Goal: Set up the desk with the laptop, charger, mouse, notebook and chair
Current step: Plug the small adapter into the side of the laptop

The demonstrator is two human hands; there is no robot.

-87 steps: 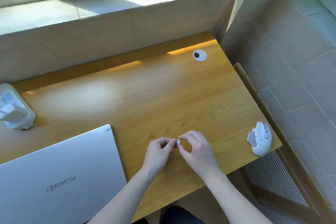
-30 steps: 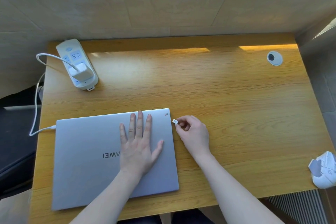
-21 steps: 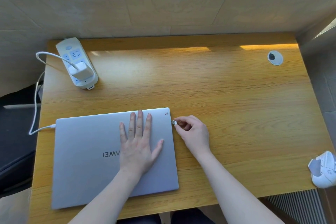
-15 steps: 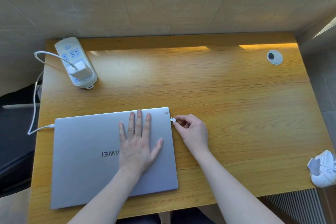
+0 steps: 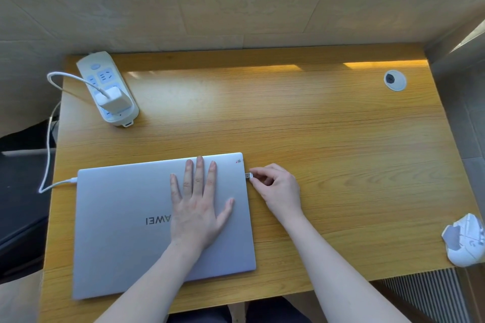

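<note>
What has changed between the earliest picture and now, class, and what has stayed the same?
The small white USB receiver, first pinched by both hands mid-desk, is now pinched by the right hand alone and moved to the closed silver laptop's right edge. The left hand let go and presses flat on the lid. The white mouse stays at the desk's right edge.

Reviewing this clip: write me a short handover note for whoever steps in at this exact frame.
Left hand: flat on the closed laptop lid, steadying it.
Right hand: pinch grip on a small USB dongle, at the laptop's right edge near the back corner; whether it is seated cannot be told.
Done: charger plugged into the power strip; its cable reaches the laptop's left edge.
Mouse: near the desk front right corner, untouched.
Left: finish the dongle, open the laptop, position the mouse, notebook and chair (neither in view).
</note>
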